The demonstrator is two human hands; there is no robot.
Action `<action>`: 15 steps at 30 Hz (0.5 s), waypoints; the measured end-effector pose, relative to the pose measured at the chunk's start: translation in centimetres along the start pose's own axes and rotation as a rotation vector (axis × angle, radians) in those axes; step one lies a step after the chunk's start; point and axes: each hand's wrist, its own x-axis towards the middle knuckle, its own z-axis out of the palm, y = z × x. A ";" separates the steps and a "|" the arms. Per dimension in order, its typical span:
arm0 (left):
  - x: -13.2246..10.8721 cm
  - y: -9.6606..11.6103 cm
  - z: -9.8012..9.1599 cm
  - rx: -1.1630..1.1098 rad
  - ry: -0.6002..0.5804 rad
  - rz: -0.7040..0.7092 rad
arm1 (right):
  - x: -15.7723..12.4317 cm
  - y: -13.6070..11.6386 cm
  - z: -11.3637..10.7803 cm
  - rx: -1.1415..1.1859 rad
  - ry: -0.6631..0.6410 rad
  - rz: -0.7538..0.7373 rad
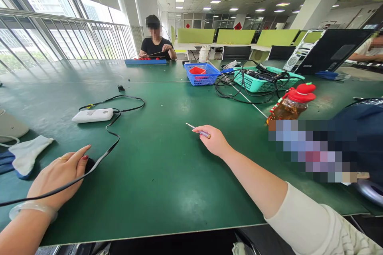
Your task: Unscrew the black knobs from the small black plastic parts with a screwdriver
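My right hand [214, 141] is closed around the handle of a small screwdriver [205, 134], whose thin metal tip points left and away above the green table [167, 191]. My left hand [60, 173] rests low at the left, its index finger stretched out and its other fingers curled. A dark object [89, 165], mostly hidden, is at those fingers; its kind does not show. Across the left hand and wrist runs a black cable [111, 146]. Beyond it lies a white oblong device [93, 115] joined to the cable.
A glove [31, 153] lies at far left. Further back are a small black piece [121, 87], a blue basket [202, 79] and a teal basket [254, 84] with tangled cables. A red-lidded jar [289, 105] and dark bag [359, 135] stand right. A person [157, 46] sits opposite.
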 end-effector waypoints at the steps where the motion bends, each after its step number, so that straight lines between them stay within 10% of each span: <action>1: 0.0 0.1 -0.1 -0.033 -0.017 -0.019 | 0.0 0.0 0.0 -0.002 -0.002 0.002; 15: 0.4 -0.8 -0.2 -0.329 0.015 -0.096 | 0.0 -0.1 0.0 -0.006 -0.011 0.010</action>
